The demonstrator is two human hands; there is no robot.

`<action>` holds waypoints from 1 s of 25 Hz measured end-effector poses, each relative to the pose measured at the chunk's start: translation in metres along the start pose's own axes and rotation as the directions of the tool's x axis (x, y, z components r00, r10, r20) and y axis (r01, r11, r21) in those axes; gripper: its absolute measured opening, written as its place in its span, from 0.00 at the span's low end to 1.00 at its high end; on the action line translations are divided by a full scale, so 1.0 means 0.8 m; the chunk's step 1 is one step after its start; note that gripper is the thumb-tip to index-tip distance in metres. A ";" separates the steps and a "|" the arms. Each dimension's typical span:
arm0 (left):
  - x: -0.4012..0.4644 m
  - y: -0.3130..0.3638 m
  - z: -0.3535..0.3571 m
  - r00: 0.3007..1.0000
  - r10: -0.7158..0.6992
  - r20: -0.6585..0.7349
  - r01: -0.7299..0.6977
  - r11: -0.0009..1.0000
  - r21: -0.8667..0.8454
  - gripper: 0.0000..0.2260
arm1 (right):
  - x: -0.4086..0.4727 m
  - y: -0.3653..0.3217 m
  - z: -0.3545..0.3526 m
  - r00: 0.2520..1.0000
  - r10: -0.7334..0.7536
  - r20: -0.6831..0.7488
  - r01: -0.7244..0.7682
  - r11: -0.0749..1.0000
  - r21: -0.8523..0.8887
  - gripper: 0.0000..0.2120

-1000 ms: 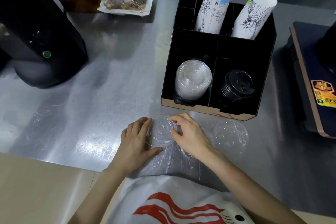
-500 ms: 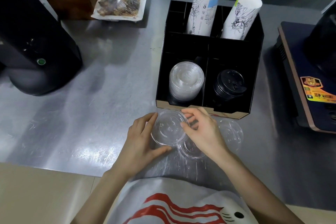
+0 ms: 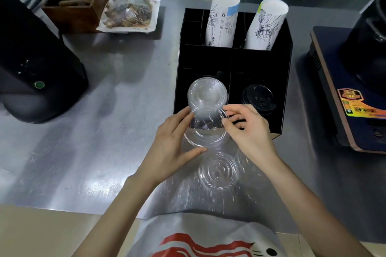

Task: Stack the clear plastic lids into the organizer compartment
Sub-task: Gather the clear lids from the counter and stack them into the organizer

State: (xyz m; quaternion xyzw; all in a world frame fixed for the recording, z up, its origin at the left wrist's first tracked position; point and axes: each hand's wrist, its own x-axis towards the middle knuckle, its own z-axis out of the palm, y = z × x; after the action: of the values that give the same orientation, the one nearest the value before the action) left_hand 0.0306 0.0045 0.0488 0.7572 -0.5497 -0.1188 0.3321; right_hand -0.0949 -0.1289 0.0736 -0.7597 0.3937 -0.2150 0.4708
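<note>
I hold a clear plastic lid point(image 3: 206, 127) between both hands, lifted off the steel counter and tilted toward the black organizer point(image 3: 234, 62). My left hand point(image 3: 173, 144) grips its left rim, my right hand point(image 3: 248, 129) its right rim. Just beyond it, a stack of clear lids point(image 3: 206, 92) stands in the organizer's front left compartment. Another clear lid point(image 3: 218, 171) lies on the counter under my hands, and a further one shows partly behind my right wrist.
Black lids point(image 3: 259, 98) fill the front right compartment; two rolls of paper cups point(image 3: 223, 19) stand at the back. A black machine point(image 3: 31, 64) sits left, a dark appliance point(image 3: 355, 81) right. A wooden box point(image 3: 77, 2) and wrapped tray point(image 3: 129, 13) lie far back.
Both hands have raised the clear lid from the counter and carried it forward to the organizer's front edge. A lid that was under it now lies uncovered.
</note>
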 end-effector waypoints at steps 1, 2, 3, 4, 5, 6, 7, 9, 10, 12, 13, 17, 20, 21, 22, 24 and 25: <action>0.006 0.001 -0.002 1.000 -0.011 0.004 0.011 1.000 -0.006 0.33 | 0.005 -0.001 -0.002 1.000 -0.004 -0.008 0.004 1.000 -0.003 0.12; 0.012 0.001 -0.003 1.000 -0.022 0.009 0.022 1.000 -0.010 0.33 | 0.010 -0.001 -0.003 1.000 -0.002 -0.015 0.002 1.000 -0.004 0.12; 0.017 0.001 -0.003 1.000 -0.029 0.012 0.029 1.000 -0.011 0.33 | 0.015 -0.001 -0.004 1.000 0.002 -0.020 -0.002 1.000 -0.006 0.12; 0.022 0.001 -0.003 0.999 -0.034 0.018 0.034 0.999 -0.007 0.33 | 0.020 -0.001 -0.005 1.000 0.009 -0.023 -0.009 1.000 -0.010 0.12; 0.027 0.000 -0.003 0.999 -0.037 0.024 0.037 0.999 -0.001 0.32 | 0.025 -0.001 -0.005 1.000 0.017 -0.023 -0.018 1.000 -0.015 0.12; 0.032 -0.001 -0.003 0.999 -0.039 0.028 0.038 0.999 0.008 0.32 | 0.031 0.000 -0.005 1.000 0.023 -0.021 -0.023 0.999 -0.022 0.12; 0.037 -0.002 -0.003 0.999 -0.038 0.029 0.037 0.999 0.022 0.31 | 0.036 0.000 -0.004 1.000 0.024 -0.016 -0.025 0.999 -0.029 0.12; 0.048 -0.005 -0.002 0.999 -0.039 0.032 0.037 0.998 0.047 0.30 | 0.046 -0.002 -0.004 1.000 0.015 -0.011 -0.016 0.999 -0.047 0.12; 0.053 -0.007 -0.001 0.998 -0.046 0.035 0.045 0.998 0.053 0.30 | 0.052 -0.002 -0.004 1.000 0.010 -0.009 -0.011 0.998 -0.060 0.12; 0.067 -0.011 0.002 0.997 -0.064 0.033 0.063 0.997 0.048 0.29 | 0.065 -0.004 -0.004 1.000 0.002 0.002 -0.002 0.996 -0.093 0.13; 0.073 -0.012 0.003 0.997 -0.073 0.032 0.071 0.997 0.042 0.29 | 0.070 -0.004 -0.004 1.000 0.000 0.010 0.002 0.994 -0.108 0.14; 0.088 -0.019 0.007 0.994 -0.102 0.049 0.100 0.994 0.047 0.29 | 0.083 0.000 -0.001 1.000 -0.007 0.026 0.010 0.992 -0.123 0.14; 0.092 -0.023 0.011 0.992 -0.105 0.070 0.101 0.993 0.064 0.29 | 0.087 0.006 0.003 0.999 -0.027 0.030 0.032 0.985 -0.169 0.13; 0.092 -0.024 0.013 0.992 -0.103 0.075 0.097 0.992 0.078 0.29 | 0.088 0.007 0.004 0.999 -0.036 0.034 0.042 0.981 -0.192 0.13; 0.092 -0.024 0.014 0.992 -0.100 0.078 0.093 0.991 0.095 0.29 | 0.088 0.008 0.004 0.998 -0.050 0.042 0.058 0.974 -0.217 0.14; 0.092 -0.024 0.014 0.992 -0.099 0.084 0.088 0.988 0.127 0.28 | 0.087 0.009 0.006 0.994 -0.084 0.067 0.100 0.953 -0.285 0.14; 0.092 -0.023 0.014 0.992 -0.098 0.085 0.085 0.986 0.140 0.28 | 0.087 0.009 0.007 0.992 -0.099 0.078 0.119 0.939 -0.322 0.14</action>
State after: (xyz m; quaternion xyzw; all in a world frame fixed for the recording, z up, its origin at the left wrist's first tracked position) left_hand 0.0653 -0.0638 0.0420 0.7963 -0.5358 -0.1309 0.2483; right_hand -0.0526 -0.1830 0.0614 -0.8538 0.3668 -0.1497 0.3378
